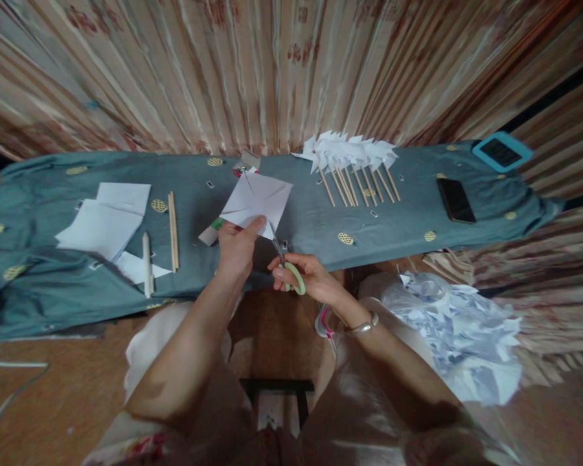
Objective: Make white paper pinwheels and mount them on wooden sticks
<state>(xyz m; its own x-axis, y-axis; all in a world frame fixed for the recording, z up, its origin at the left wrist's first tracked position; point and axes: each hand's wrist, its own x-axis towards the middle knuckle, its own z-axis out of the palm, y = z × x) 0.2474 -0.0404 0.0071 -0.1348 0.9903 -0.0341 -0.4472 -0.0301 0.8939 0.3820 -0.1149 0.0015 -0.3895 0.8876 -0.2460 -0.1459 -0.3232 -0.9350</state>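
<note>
Left hand [236, 251] pinches thin white square paper sheet [258, 197], slit at corners, just ahead of hand; right hand [315, 273] grips pale-green-handled metal scissors [300, 278], blades at sheet's near corner. Sheet likely light, easily torn; hold near uncut centre.

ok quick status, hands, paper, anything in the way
Left fingers pinching white paper. Right fingers on scissors, blades at paper's near edge. Left thumb close to blades; pinwheels off to the right, apart.
</note>
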